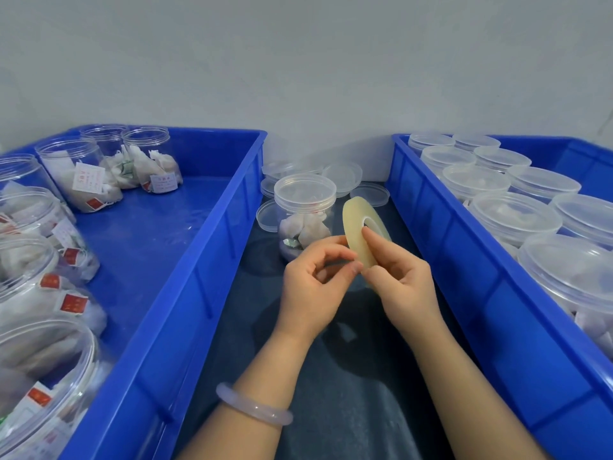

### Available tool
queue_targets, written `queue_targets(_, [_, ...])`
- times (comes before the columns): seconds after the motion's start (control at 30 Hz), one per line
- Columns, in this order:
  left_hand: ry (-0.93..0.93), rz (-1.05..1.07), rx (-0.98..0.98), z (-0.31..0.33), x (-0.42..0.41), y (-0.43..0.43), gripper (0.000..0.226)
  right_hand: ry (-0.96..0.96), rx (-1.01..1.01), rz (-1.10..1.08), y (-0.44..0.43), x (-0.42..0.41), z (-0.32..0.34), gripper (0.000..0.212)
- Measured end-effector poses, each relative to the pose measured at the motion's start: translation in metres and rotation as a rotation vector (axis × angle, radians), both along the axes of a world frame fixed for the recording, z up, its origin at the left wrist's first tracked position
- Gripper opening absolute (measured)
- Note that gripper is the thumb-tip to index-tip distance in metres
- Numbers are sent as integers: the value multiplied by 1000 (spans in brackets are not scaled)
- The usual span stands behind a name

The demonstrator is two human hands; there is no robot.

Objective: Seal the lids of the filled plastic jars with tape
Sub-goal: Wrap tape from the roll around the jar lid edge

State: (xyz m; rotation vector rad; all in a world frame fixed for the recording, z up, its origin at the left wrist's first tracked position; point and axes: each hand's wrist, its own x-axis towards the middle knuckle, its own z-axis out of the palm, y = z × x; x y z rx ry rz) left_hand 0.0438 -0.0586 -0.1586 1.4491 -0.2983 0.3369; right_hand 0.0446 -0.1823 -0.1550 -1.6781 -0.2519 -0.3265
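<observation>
A roll of clear yellowish tape [356, 227] stands on edge in the air above the dark table. My right hand [398, 277] holds it, with the forefinger through its core. My left hand [315, 277] pinches at the roll's lower rim with thumb and fingertips; whether a tape end is lifted I cannot tell. Just behind the hands stands a lidded clear jar [305, 207] filled with white tea bags, upright on the table.
Loose clear lids [343, 174] lie behind the jar. A blue bin [205, 260] on the left holds open filled jars [79, 174]. Another blue bin [481, 277] on the right holds lidded jars [514, 217]. A grey wall rises behind.
</observation>
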Motion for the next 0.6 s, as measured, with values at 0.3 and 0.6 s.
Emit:
queue_targets(0.3, [447,-249,-493,10,9,6,28,-20,-151,73,2,-3,-7,74])
queue_targets(0.6, [616,-297,-547,9,20,12,29,-82,-345,149,3,-8,-2,61])
